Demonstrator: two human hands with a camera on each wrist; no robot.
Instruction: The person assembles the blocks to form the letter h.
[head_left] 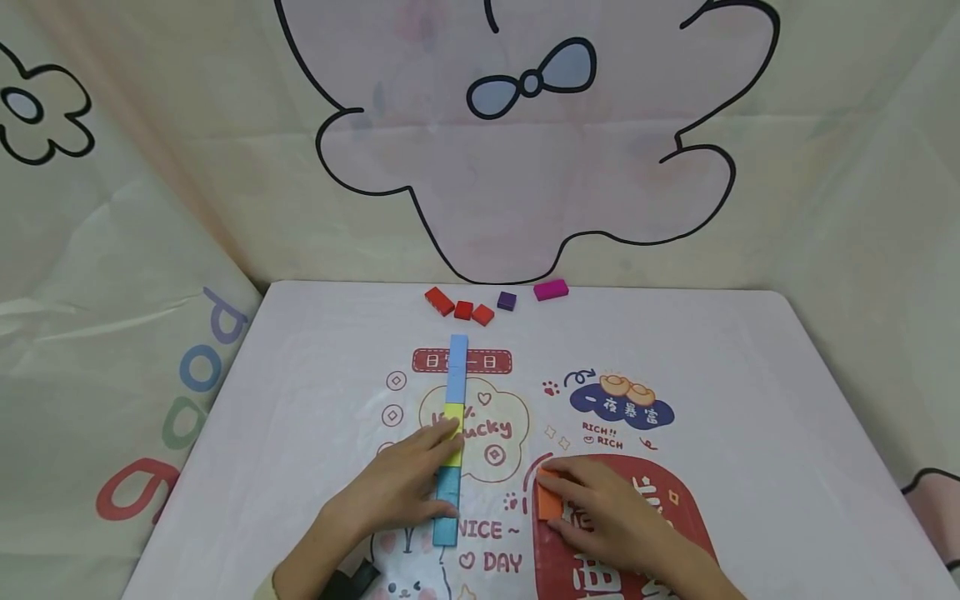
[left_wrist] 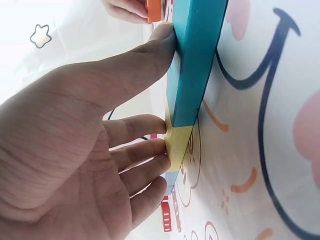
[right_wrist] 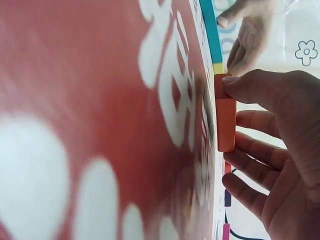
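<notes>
A straight row of painted blocks runs away from me: teal blocks (head_left: 446,534) at the near end, yellow (head_left: 453,410) in the middle, light blue (head_left: 457,375) at the far end. My left hand (head_left: 408,477) rests against it with fingers loosely extended. In the left wrist view its thumb touches the teal block (left_wrist: 197,60), and the fingertips touch the yellow part (left_wrist: 178,145). To the right of the row, my right hand (head_left: 611,517) pinches an orange block (head_left: 549,503) between thumb and fingers. The right wrist view shows this orange block (right_wrist: 226,125) close over the printed surface.
At the table's back edge lie red blocks (head_left: 439,302), a small purple block (head_left: 506,301) and a magenta block (head_left: 551,289). The white tabletop (head_left: 750,400) carries printed drawings and lettering. Behind it hangs a cloth backdrop (head_left: 525,183). A black device (head_left: 352,581) shows beside the left wrist.
</notes>
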